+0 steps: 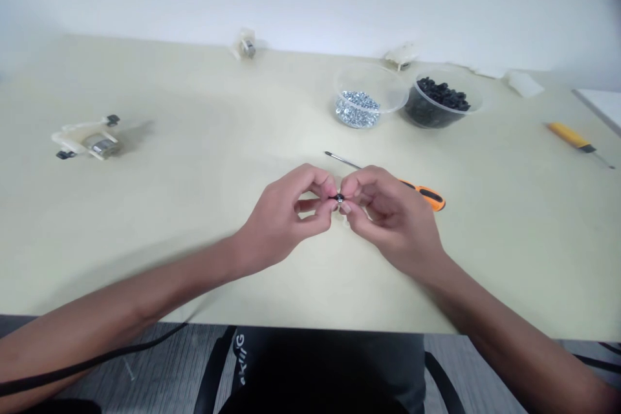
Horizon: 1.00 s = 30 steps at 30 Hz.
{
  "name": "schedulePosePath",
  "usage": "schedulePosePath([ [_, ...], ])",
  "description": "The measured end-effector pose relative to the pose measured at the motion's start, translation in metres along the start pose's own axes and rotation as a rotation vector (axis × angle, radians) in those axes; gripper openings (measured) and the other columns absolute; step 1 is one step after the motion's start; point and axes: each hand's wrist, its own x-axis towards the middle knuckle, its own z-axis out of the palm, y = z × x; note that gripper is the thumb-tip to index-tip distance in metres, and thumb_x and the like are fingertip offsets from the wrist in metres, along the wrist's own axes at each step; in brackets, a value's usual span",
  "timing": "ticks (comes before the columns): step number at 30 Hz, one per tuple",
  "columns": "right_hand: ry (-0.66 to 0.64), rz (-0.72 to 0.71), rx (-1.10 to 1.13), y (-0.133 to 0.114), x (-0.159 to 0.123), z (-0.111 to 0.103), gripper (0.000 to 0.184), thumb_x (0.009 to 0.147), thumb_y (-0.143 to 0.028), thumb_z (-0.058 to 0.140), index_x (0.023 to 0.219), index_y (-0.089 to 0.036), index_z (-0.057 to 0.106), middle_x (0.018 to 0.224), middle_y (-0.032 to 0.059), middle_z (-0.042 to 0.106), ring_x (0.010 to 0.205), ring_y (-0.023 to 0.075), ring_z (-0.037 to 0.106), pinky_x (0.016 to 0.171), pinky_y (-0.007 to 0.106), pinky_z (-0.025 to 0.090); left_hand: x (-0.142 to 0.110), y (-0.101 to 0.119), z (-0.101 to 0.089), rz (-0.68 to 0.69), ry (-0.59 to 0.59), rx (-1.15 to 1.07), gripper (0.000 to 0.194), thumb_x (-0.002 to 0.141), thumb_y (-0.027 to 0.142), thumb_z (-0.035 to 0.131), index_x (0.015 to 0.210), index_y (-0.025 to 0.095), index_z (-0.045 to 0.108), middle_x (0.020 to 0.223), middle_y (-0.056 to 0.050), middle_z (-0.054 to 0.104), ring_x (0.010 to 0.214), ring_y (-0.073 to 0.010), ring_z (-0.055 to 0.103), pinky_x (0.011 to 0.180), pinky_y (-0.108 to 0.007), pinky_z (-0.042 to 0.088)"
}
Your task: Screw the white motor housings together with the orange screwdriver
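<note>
Above the middle of the table, my left hand [279,223] and my right hand [400,223] meet fingertip to fingertip. Both pinch a small black part [340,196], with a tiny shiny metal piece [340,203] just below it. The fingers hide most of these, so I cannot tell whether the two pieces are joined. A screwdriver [431,198] with an orange and black handle lies behind my right hand, which covers part of it; its tip points to the left.
Behind the hands stand a clear tub [398,101] of small silver metal pieces and another tub [478,103] of black parts. A white bracket with a motor [103,144] lies left, a similar assembly [247,45] at the back. A yellow-handled tool [570,136] lies right.
</note>
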Motion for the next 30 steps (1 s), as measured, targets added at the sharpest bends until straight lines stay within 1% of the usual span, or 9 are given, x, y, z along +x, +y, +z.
schedulePosePath([
  [5,-0.004,-0.009,-0.023,0.0,0.0,-0.001,0.018,0.085,-0.009,0.058,0.095,-0.023,0.055,0.086,0.0006,0.057,0.071,0.0104,0.056,0.056,0.025,0.043,-0.001,-0.001,0.0,-0.01,0.006,-0.016,0.01,0.083,0.015,0.059,0.09,0.02,0.054,0.092,-0.001,0.064,0.088,-0.0112,0.062,0.062,-0.017,0.052],
  [10,0.002,-0.022,-0.002,-0.001,0.0,-0.001,0.015,0.086,-0.011,0.057,0.094,-0.023,0.054,0.086,0.0008,0.057,0.072,0.0108,0.057,0.06,0.026,0.047,-0.002,-0.001,0.002,-0.015,0.016,-0.03,0.009,0.084,0.015,0.058,0.09,0.02,0.053,0.092,-0.003,0.063,0.089,-0.0132,0.063,0.064,-0.02,0.054],
  [14,0.0,0.018,0.021,-0.001,0.0,-0.001,0.013,0.087,-0.012,0.058,0.095,-0.023,0.055,0.084,0.0004,0.057,0.068,0.0096,0.055,0.056,0.024,0.045,-0.002,-0.001,0.002,-0.025,0.016,-0.031,0.009,0.084,0.015,0.058,0.09,0.02,0.053,0.093,-0.003,0.063,0.09,-0.0137,0.063,0.065,-0.021,0.055],
  [19,0.072,0.03,0.124,-0.002,0.0,0.005,0.009,0.089,-0.018,0.061,0.095,-0.022,0.057,0.08,-0.0004,0.06,0.065,0.0097,0.058,0.055,0.025,0.047,-0.001,-0.002,0.002,0.005,0.07,-0.051,0.011,0.085,0.016,0.06,0.091,0.02,0.053,0.094,-0.002,0.062,0.09,-0.0129,0.063,0.066,-0.02,0.056],
  [22,0.188,-0.082,0.001,-0.002,0.0,0.01,0.015,0.087,-0.014,0.063,0.098,-0.024,0.058,0.086,0.0008,0.064,0.071,0.0121,0.063,0.059,0.027,0.05,-0.002,-0.003,0.003,0.034,0.127,-0.085,0.01,0.086,0.018,0.062,0.094,0.02,0.056,0.097,-0.003,0.063,0.092,-0.0125,0.063,0.07,-0.02,0.057],
  [24,0.246,-0.249,-0.2,0.0,0.0,0.011,0.024,0.084,-0.008,0.063,0.099,-0.026,0.06,0.092,0.002,0.066,0.081,0.0147,0.065,0.068,0.03,0.052,-0.003,-0.004,0.003,0.039,0.146,-0.097,0.012,0.088,0.019,0.062,0.099,0.021,0.059,0.103,-0.004,0.064,0.097,-0.0133,0.063,0.074,-0.022,0.057],
  [26,0.26,-0.39,-0.382,0.002,0.001,0.009,0.029,0.082,-0.004,0.062,0.099,-0.028,0.062,0.095,0.003,0.068,0.087,0.0169,0.065,0.074,0.032,0.053,-0.003,-0.004,0.004,0.023,0.157,-0.085,0.013,0.089,0.022,0.062,0.102,0.021,0.062,0.106,-0.005,0.065,0.1,-0.0144,0.063,0.077,-0.023,0.058],
  [28,0.255,-0.455,-0.493,0.004,0.001,0.007,0.03,0.082,-0.004,0.062,0.1,-0.027,0.062,0.095,0.0035,0.069,0.087,0.0176,0.066,0.073,0.032,0.053,-0.002,-0.003,0.003,-0.003,0.161,-0.078,0.012,0.089,0.026,0.064,0.099,0.021,0.065,0.103,-0.004,0.067,0.099,-0.0146,0.063,0.079,-0.025,0.057],
  [30,0.255,-0.472,-0.561,0.005,0.001,0.005,0.031,0.082,-0.004,0.062,0.102,-0.027,0.061,0.093,0.0031,0.07,0.085,0.0171,0.067,0.072,0.031,0.054,0.0,-0.002,0.002,-0.032,0.155,-0.103,0.013,0.087,0.029,0.066,0.097,0.021,0.066,0.1,-0.002,0.068,0.096,-0.0137,0.064,0.079,-0.024,0.056],
])
